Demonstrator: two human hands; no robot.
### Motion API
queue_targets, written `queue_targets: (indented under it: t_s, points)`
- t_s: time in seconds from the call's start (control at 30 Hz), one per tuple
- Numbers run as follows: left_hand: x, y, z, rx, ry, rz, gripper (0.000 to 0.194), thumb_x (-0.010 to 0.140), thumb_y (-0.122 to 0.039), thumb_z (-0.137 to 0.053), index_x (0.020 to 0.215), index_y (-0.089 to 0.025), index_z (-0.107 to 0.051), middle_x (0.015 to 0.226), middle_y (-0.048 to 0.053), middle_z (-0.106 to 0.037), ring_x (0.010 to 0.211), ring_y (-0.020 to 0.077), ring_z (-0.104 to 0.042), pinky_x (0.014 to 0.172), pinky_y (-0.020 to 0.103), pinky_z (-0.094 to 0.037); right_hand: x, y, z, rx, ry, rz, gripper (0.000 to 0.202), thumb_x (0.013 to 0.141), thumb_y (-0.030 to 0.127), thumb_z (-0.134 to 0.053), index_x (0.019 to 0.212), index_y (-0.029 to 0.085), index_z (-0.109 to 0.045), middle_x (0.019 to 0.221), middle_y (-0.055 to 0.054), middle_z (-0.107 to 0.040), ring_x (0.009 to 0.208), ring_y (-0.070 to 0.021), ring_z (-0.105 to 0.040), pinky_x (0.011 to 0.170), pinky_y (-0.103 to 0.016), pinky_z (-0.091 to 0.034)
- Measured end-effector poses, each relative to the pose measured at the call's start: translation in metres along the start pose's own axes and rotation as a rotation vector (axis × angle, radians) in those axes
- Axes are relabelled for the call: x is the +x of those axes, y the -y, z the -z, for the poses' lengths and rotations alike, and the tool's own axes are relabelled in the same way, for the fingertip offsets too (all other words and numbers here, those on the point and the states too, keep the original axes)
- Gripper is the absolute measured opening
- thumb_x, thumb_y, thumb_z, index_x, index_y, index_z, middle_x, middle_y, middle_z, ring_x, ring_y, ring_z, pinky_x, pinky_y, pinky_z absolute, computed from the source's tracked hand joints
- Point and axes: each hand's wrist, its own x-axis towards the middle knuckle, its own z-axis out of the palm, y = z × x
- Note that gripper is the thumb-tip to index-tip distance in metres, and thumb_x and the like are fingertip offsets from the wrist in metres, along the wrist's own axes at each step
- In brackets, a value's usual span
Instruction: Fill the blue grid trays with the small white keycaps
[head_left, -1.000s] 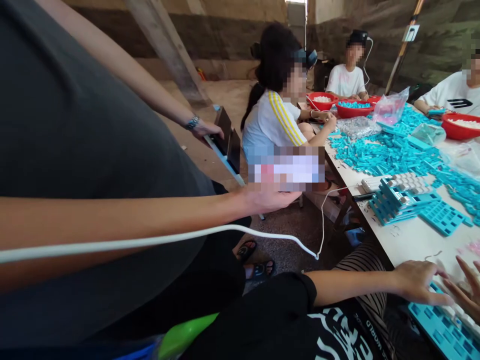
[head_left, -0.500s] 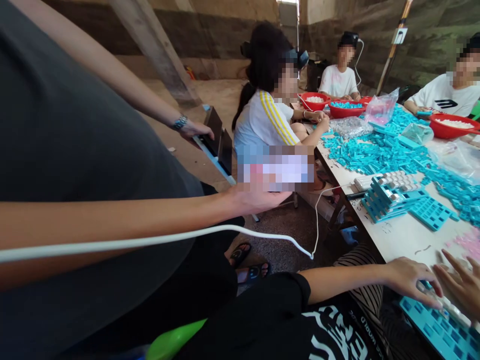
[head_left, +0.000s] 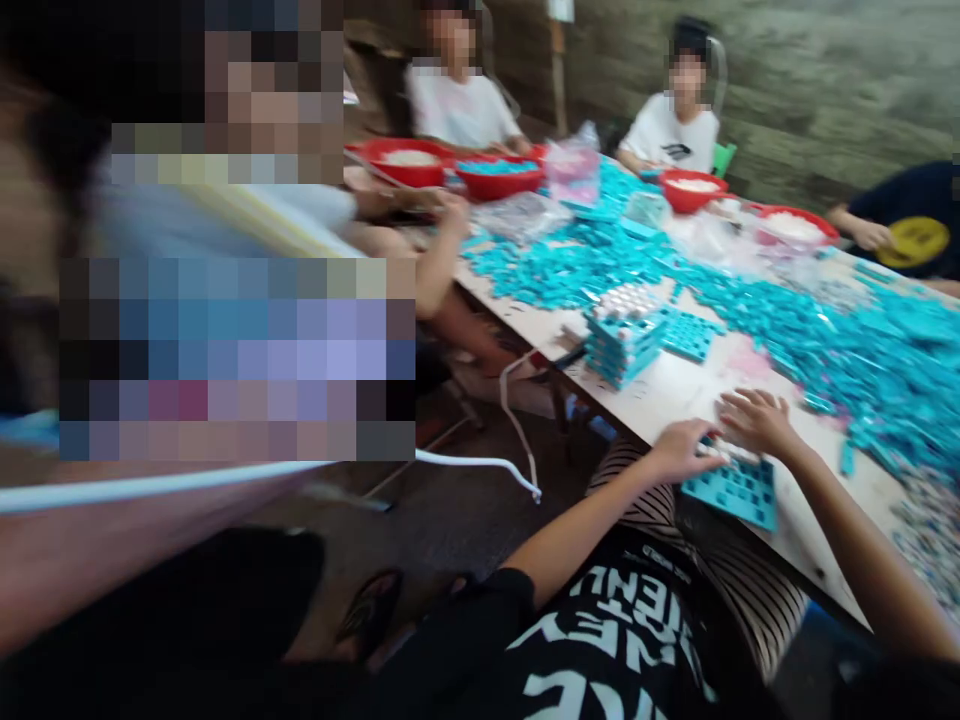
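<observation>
A blue tray with rows of square holes (head_left: pixel 739 497) lies at the near table edge, in front of my body. Small white pieces (head_left: pixel 729 452) sit along its far side, partly under my fingers. My left hand (head_left: pixel 681 452) rests at the tray's far left corner, thumb and fingers apart, touching the white pieces. Over the tray's far edge, my right hand (head_left: pixel 759 420) has its fingers spread, with nothing visible in them. Blur hides the finer contact of the fingertips.
A stack of blue trays (head_left: pixel 619 350) topped with white pieces stands left of my hands. Loose blue parts (head_left: pixel 750 325) are heaped across the table (head_left: pixel 675 400). Red bowls (head_left: pixel 499 180) stand farther back. Co-workers sit around. A white cable (head_left: pixel 472 459) crosses at left, near another person's arm.
My view has swung right, so my hands and the tray appear nearer the middle. Both hands stay at the tray. The bystander's dark-clothed torso has mostly left the view at left.
</observation>
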Motion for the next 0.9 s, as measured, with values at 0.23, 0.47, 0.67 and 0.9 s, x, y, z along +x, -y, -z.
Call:
queue_targets:
  t_s: [0.23, 0.47, 0.67, 0.9]
  points:
    - [-0.002, 0.005, -0.021, 0.089, -0.056, 0.136, 0.04, 0.077, -0.041, -0.059, 0.111, -0.02, -0.053, 0.11, 0.005, -0.058, 0.101, 0.0206, -0.055, 0.09, 0.033, -0.042, -0.013, -0.035, 0.008, 0.12, 0.051, -0.196, 0.046, 0.091, 0.046, -0.035, 0.125, 0.021, -0.053, 0.126, -0.009, -0.054, 0.119, -0.0244, -0.044, 0.101, -0.041, -0.031]
    - [-0.002, 0.0, -0.018, 0.1, -0.02, 0.137, 0.033, 0.078, -0.041, -0.058, 0.105, -0.023, -0.055, 0.106, 0.003, -0.06, 0.098, 0.0198, -0.056, 0.089, 0.034, -0.042, 0.004, 0.006, -0.006, -0.016, 0.219, -0.279, 0.07, 0.074, 0.073, -0.043, 0.135, 0.038, -0.036, 0.136, -0.01, -0.038, 0.119, -0.0359, -0.036, 0.088, -0.054, -0.036]
    - [-0.003, -0.001, -0.017, 0.079, -0.03, 0.108, 0.03, 0.079, -0.04, -0.058, 0.102, -0.022, -0.055, 0.102, 0.002, -0.061, 0.097, 0.0192, -0.056, 0.087, 0.033, -0.043, 0.017, 0.024, -0.012, -0.064, 0.211, -0.216, 0.05, 0.084, 0.059, -0.041, 0.123, 0.028, -0.048, 0.119, -0.012, -0.049, 0.109, -0.0297, -0.043, 0.084, -0.043, -0.038]
    - [0.003, -0.007, -0.015, 0.091, 0.038, 0.162, 0.03, 0.077, -0.041, -0.06, 0.1, -0.023, -0.058, 0.102, 0.002, -0.063, 0.097, 0.0199, -0.057, 0.088, 0.035, -0.043, 0.016, 0.022, -0.009, -0.103, 0.225, -0.174, 0.036, 0.091, 0.04, -0.033, 0.109, 0.018, -0.055, 0.106, -0.014, -0.059, 0.097, -0.0263, -0.053, 0.078, -0.036, -0.038]
